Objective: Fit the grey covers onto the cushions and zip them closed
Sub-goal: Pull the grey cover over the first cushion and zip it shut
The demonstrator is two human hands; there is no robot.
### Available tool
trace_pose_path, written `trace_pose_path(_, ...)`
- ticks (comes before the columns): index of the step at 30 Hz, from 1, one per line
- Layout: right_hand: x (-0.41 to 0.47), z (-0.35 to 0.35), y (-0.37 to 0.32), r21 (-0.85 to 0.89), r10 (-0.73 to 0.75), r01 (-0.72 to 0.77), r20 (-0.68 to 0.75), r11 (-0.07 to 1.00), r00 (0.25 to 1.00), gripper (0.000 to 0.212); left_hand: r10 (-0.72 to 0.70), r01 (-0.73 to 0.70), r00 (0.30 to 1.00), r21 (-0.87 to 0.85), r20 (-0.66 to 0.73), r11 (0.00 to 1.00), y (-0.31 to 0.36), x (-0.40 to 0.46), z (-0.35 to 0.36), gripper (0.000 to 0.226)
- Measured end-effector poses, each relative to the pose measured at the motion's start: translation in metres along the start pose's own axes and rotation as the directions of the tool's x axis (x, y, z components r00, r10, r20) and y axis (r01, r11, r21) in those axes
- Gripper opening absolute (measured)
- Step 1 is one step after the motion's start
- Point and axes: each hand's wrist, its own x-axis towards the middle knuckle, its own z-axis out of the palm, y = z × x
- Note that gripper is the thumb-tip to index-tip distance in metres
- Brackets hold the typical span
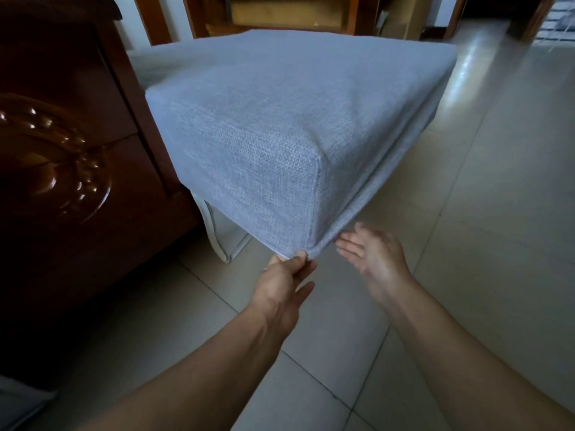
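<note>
A thick square cushion in a grey woven cover (280, 119) fills the middle of the view, one corner pointing toward me and raised off the floor. My left hand (286, 281) pinches the cover's lowest corner between thumb and fingers. My right hand (373, 256) is just right of that corner, palm up, fingers spread, a little blurred, holding nothing. A loose flap of cover with a piped edge (224, 244) hangs below the cushion's left underside. No zip shows.
A dark carved wooden sofa arm (62, 157) stands close on the left, touching the cushion's left side. Pale glossy floor tiles (466, 275) spread to the right and below. Wooden furniture and cardboard (295, 14) lie behind the cushion.
</note>
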Motion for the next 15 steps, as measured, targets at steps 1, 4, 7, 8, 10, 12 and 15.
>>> trace_pose_path(1, 0.002, 0.002, -0.003, 0.093, 0.110, -0.118, 0.091, 0.989, 0.990, 0.023, 0.019, -0.019, 1.000, 0.028, -0.010, 0.999, -0.001, 0.000, 0.001, 0.017)
trace_pose_path(4, 0.004, 0.010, -0.004, 0.227, 0.282, -0.333, 0.229, 0.915, 0.932, 0.027, 0.050, -0.050, 0.999, 0.065, 0.005, 0.997, -0.002, -0.001, 0.001, 0.017)
trace_pose_path(7, 0.010, 0.019, 0.003, 0.289, 0.281, -0.333, 0.206, 0.898, 0.937, 0.025, 0.051, -0.054, 0.998, 0.084, 0.029, 0.995, -0.001, 0.003, -0.005, 0.015)
trace_pose_path(8, 0.012, 0.019, 0.006, 0.290, 0.251, -0.297, 0.187, 0.910, 0.950, 0.025, 0.049, -0.051, 0.998, 0.103, 0.027, 0.993, -0.001, 0.005, -0.006, 0.015)
trace_pose_path(10, 0.015, 0.018, 0.015, 0.284, 0.227, -0.265, 0.160, 0.922, 0.961, 0.026, 0.049, -0.047, 0.999, 0.147, -0.011, 0.988, -0.003, 0.013, -0.010, 0.012)
trace_pose_path(12, 0.015, 0.017, 0.023, 0.244, 0.256, -0.276, 0.112, 0.930, 0.960, 0.027, 0.027, -0.015, 0.997, 0.171, -0.068, 0.985, -0.007, 0.018, -0.013, 0.009)
trace_pose_path(15, 0.016, 0.014, 0.031, 0.175, 0.273, -0.278, 0.055, 0.944, 0.960, 0.027, -0.017, 0.028, 0.997, 0.149, -0.076, 0.988, -0.011, 0.018, -0.016, 0.008)
